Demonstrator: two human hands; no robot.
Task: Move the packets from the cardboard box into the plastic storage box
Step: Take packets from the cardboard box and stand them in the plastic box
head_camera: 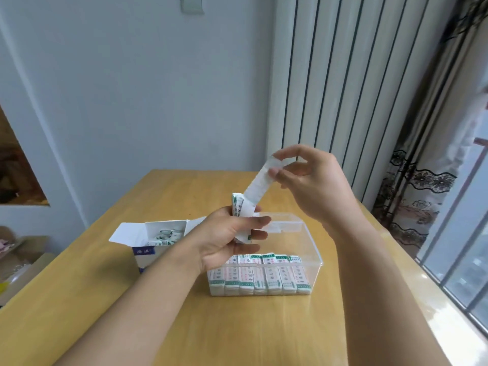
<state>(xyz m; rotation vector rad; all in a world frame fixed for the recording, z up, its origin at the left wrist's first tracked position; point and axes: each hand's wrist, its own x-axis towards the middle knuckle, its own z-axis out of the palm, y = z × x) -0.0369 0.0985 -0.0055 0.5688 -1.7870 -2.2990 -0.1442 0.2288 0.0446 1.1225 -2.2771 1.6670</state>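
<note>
Centre frame, the left hand (pixel 227 233) grips a folded bunch of packets (pixel 239 207); the right hand (pixel 303 178) pinches the strip's top end (pixel 266 173). Light, floppy, likely slick: hold near folds. Cardboard box (pixel 148 249) left, plastic storage box (pixel 303 233) below

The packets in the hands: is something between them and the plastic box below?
Nothing visible. The packets are held by the left hand and right hand above the open plastic box.
</note>
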